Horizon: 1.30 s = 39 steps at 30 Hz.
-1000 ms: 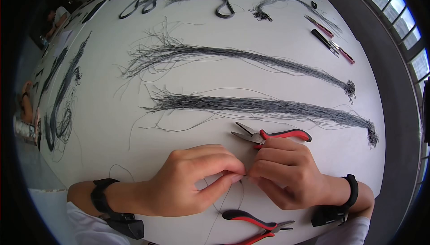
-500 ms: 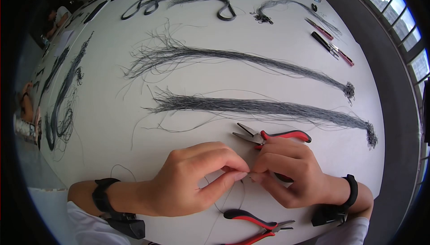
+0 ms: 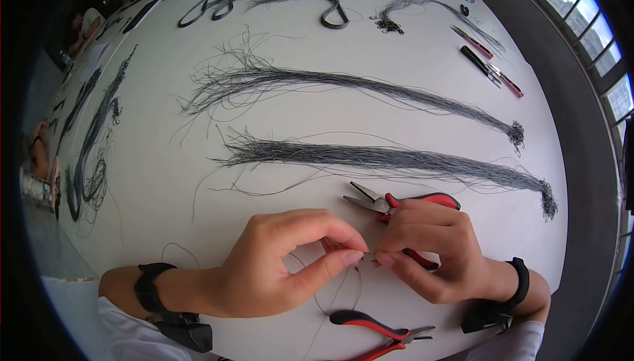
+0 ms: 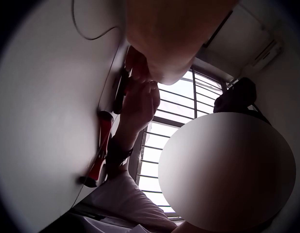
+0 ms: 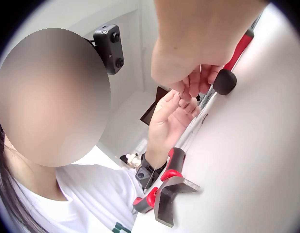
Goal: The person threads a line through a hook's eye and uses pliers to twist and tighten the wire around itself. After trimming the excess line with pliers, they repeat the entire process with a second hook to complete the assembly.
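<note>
In the head view my left hand [image 3: 287, 262] pinches a tiny dark piece between thumb and index fingertip. My right hand [image 3: 439, 252] pinches another tiny bit just to its right, a small gap between the fingertips. A thin dark wire [image 3: 317, 303] loops on the table below the left fingers. Red-and-black pliers [image 3: 373, 204] lie beyond the right hand, jaws apart, partly hidden by it. Nearer my body lies a second pair [image 3: 380, 327]. The right wrist view shows the left hand [image 5: 169, 121] with its fingertips close to the right hand's.
Two long bundles of dark wire, one farther [image 3: 330, 78] and one nearer [image 3: 370, 156], lie across the white table [image 3: 158, 182]. More strands [image 3: 102, 123] are at the left. Tools [image 3: 481, 65] lie at the far right; a person [image 3: 89, 24] sits at the far left.
The fingertips of the two hands, nearly touching before, have drawn slightly apart. The right hand has moved a little to the right, and more of the handle beneath it shows.
</note>
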### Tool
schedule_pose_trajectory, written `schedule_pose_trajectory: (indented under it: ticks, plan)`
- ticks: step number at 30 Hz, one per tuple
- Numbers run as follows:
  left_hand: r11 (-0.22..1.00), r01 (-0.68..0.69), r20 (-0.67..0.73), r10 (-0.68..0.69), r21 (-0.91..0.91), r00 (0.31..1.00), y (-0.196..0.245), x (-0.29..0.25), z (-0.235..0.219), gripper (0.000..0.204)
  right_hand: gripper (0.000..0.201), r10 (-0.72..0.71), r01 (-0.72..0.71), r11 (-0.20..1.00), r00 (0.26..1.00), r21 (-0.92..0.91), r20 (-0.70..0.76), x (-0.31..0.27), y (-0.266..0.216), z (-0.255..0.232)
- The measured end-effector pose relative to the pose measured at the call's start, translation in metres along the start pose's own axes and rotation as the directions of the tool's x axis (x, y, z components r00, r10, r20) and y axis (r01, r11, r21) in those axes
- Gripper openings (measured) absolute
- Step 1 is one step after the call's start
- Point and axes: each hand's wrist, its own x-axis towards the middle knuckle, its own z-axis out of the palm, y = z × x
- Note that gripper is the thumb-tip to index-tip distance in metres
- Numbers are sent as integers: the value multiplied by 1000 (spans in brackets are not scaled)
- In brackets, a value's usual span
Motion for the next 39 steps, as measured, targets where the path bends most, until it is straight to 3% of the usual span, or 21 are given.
schedule_pose_trajectory:
  ticks: [11,23,26,28,31,39]
  plan:
    - [997,61,34,-60,-46,998,1,-1,0,7,16,-114,112,977,994,-181,-1,-1,1,3]
    - [992,-63,9,63,108,998,1,1,1,8,17,-170,163,959,985,-230,-9,-1,3,6]
    - [997,-40,4,40,73,999,1,0,1,7,15,-146,141,969,989,-202,-8,-1,1,4]
    - [997,46,1,-46,-67,999,1,-1,1,7,14,-147,142,973,989,-182,-14,-1,0,4]
    - [983,124,-15,-127,-132,992,1,-3,1,6,14,-122,116,978,992,-171,-26,-1,0,3]
    - [1000,2,3,-2,19,1000,3,1,0,8,13,-136,133,979,991,-157,-10,0,2,4]
